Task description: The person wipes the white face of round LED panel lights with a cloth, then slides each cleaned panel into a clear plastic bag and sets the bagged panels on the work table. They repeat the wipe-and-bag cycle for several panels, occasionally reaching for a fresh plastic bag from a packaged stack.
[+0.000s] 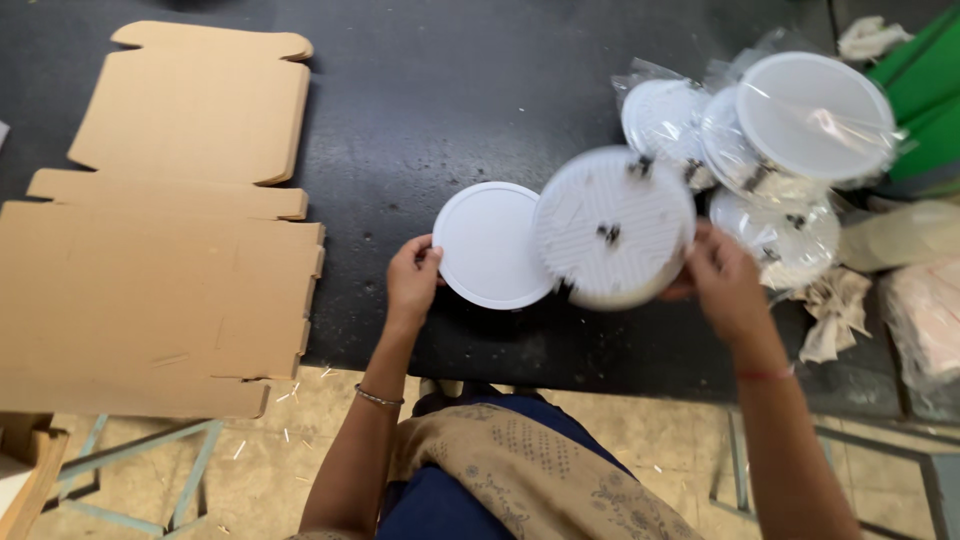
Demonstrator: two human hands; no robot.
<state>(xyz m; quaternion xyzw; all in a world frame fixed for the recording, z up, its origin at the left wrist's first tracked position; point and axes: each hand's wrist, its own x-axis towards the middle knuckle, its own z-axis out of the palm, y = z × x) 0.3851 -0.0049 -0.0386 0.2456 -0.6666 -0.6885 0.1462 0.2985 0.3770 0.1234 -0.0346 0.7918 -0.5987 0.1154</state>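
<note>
The black worktable (480,90) fills most of your view, its near edge just above your lap. On its left side lies the biggest thing on it, a flattened brown cardboard box blank (150,290), its tabs and flaps spread out and its near part reaching past the table edge. A second, smaller cardboard blank (195,110) lies just beyond it, touching or nearly so.

At the far right sits a pile of bagged round panels (770,150), white discs in clear crinkled plastic bags, overlapping one another; the topmost one shows its smooth pale face, while the others show ribbed backs with small dark clips. Green bins (925,90) stand behind the pile, and pale wrapped bundles (925,300) lie at the table's right edge.

Your right hand (725,285) grips the ribbed-back round panel (612,228) by its right rim, fingers curled around the edge, holding it tilted above the table; it is blurred. Its left edge overlaps the smooth white round panel (487,245), which lies face up and flat near the table's front edge. Your left hand (412,280) pinches that flat panel's left rim, thumb on top.

A crumpled beige rag (830,310) lies just beside your right hand.
</note>
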